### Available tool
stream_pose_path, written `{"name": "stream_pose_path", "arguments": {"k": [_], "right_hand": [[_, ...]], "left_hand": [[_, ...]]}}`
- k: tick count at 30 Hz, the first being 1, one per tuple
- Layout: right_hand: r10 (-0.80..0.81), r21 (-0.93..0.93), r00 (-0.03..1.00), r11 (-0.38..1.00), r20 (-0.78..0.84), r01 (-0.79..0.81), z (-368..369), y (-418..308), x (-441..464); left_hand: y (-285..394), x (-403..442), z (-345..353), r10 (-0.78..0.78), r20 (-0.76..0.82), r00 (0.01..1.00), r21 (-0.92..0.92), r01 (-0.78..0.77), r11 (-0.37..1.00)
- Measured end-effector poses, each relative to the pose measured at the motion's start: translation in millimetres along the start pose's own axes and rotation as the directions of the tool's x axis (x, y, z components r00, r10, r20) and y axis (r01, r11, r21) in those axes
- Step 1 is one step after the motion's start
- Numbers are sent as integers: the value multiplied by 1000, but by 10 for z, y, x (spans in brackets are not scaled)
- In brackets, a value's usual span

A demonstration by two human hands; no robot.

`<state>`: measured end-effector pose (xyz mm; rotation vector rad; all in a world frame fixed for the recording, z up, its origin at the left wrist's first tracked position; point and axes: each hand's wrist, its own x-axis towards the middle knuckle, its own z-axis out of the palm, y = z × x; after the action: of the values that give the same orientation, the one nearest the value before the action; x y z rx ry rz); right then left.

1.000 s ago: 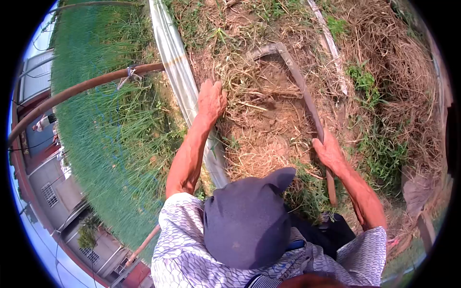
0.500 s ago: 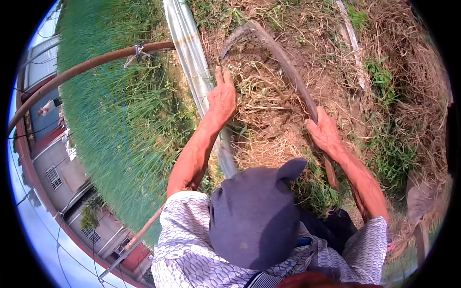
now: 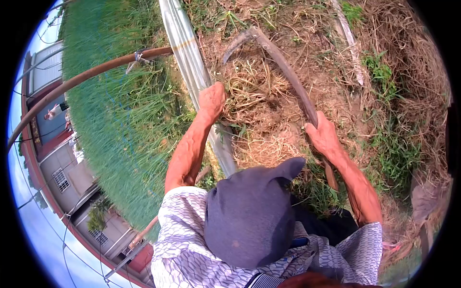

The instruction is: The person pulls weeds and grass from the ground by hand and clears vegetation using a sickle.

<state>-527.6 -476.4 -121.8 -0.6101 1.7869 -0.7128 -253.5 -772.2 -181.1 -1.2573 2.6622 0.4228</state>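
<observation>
Right hand [image 3: 322, 133] around sickle handle [image 3: 293, 80], left hand [image 3: 212, 101] beside dry grass [image 3: 250, 89]

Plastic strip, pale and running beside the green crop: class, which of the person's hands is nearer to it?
Left. The left hand is right at the plastic strip's edge; the right hand is farther away, across the soil, gripping the sickle.
</observation>
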Motion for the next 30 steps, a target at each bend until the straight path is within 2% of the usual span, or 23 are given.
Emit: {"name": "stream_pose_path", "arguments": {"k": [2,3,4,5,6,7,8,10,11,12,13,15,16,18,19,21,22,24,25,26,27,28,30], "right_hand": [[19,23,1000,1000,-3,-19,-3,49,-2],[18,3,1000,1000,-8,-18,-14,114,-20],[13,-17,1000,1000,-11,-13,-24,168,-30],[27,-19,1000,999,0,-27,-44,213,-43],[21,-26,1000,999,-4,-22,-91,213,-12],[36,-60,999,998,-3,-36,-135,215,-34],[59,-95,998,994,8,-58,-148,208,-103],[77,-97,997,992,23,-75,-185,125,-91],[54,-104,998,993,23,-51,-187,70,-80],[38,-107,999,994,24,-36,-171,25,-96],[36,-103,999,994,27,-33,-143,-55,-61],[-36,-91,997,995,-61,30,-101,-229,47],[-85,-77,991,994,-108,76,-49,-270,95],[-62,-82,991,995,-120,52,-22,-465,264],[-42,-85,990,996,-137,30,-16,-579,400],[-64,-54,981,997,-182,55,65,-758,631],[-90,-29,970,996,-224,86,89,-847,745],[-93,-50,974,995,-205,85,114,-894,812],[-50,-116,986,993,-162,32,119,-837,786],[-4,-187,993,982,-119,-18,125,-748,751],[-79,-231,988,972,-136,46,126,-433,714],[-33,-228,993,974,-117,6,28,-297,586],[71,-255,995,963,-67,-86,-128,-128,276]], "left_hand": [[460,-204,-384,228,244,943,52,-247,968],[627,-420,-229,282,464,840,151,-388,909],[775,-668,9,282,664,692,208,-534,819],[601,-1055,629,289,596,749,106,-430,897],[720,-1129,649,283,524,803,-13,-325,946],[666,-1157,605,279,524,805,-22,-314,949],[538,-1252,503,337,667,665,-103,-366,925],[790,-1013,-132,392,762,515,-192,-399,897],[901,-854,-369,302,563,770,-82,-311,947],[926,-768,-477,184,305,934,-7,-191,982],[858,-684,-514,195,298,935,-8,-201,979],[684,-383,-616,148,66,987,-115,-140,983],[614,-255,-627,150,63,987,-117,-141,983],[465,155,-660,52,-5,999,27,-52,998],[424,386,-681,56,-16,998,29,-56,998],[373,700,-680,252,-320,913,66,-244,967],[377,807,-671,252,-326,911,63,-245,968],[427,931,-658,146,-292,945,197,-90,976],[442,943,-680,60,-219,974,142,-29,989],[444,940,-713,58,-221,974,135,-29,990],[446,931,-766,-60,-110,992,88,70,994],[443,934,-787,-170,7,985,53,170,984],[378,962,-695,-154,-29,988,23,155,988]]}}
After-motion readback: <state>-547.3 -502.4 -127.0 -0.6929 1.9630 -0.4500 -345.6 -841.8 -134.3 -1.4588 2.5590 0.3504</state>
